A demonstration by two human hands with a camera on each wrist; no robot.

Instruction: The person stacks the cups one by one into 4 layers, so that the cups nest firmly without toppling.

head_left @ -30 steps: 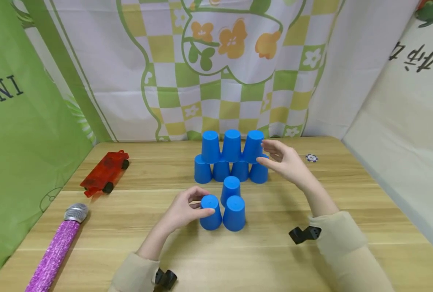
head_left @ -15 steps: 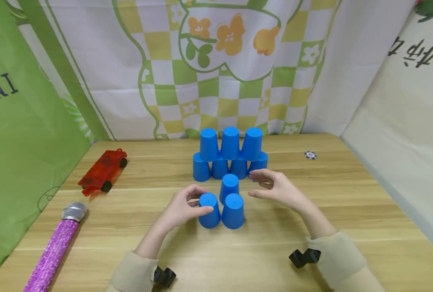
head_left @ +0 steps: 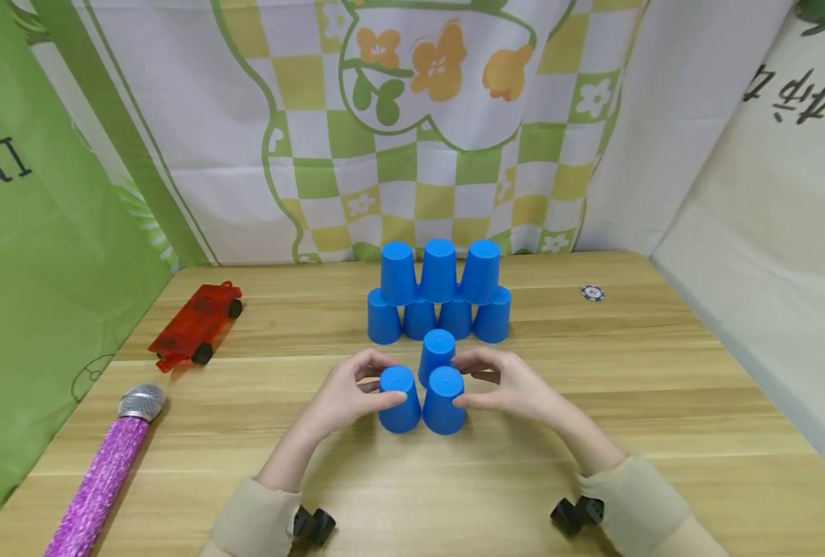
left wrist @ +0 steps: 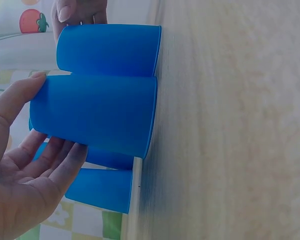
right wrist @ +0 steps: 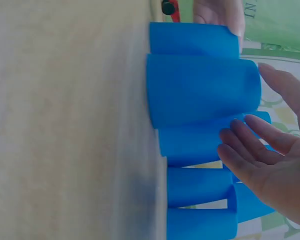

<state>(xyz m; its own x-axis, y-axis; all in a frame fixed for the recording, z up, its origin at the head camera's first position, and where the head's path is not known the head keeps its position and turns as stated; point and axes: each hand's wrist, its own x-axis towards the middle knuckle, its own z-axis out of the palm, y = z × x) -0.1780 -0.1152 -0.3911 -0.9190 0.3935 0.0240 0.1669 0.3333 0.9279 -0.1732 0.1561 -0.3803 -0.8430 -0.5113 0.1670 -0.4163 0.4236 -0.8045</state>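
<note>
Standing upside down, L hand [head_left: 348, 396] cup [head_left: 399, 400], R hand [head_left: 509, 384] cup [head_left: 444, 401].

Light wooden table [head_left: 663, 402], checked floral curtain [head_left: 419, 131] behind, green cloth [head_left: 43, 255] at left.

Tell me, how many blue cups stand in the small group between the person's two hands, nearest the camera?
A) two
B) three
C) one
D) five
B: the near group of cups has two in front and one behind, with the left hand and right hand at its sides.
</note>
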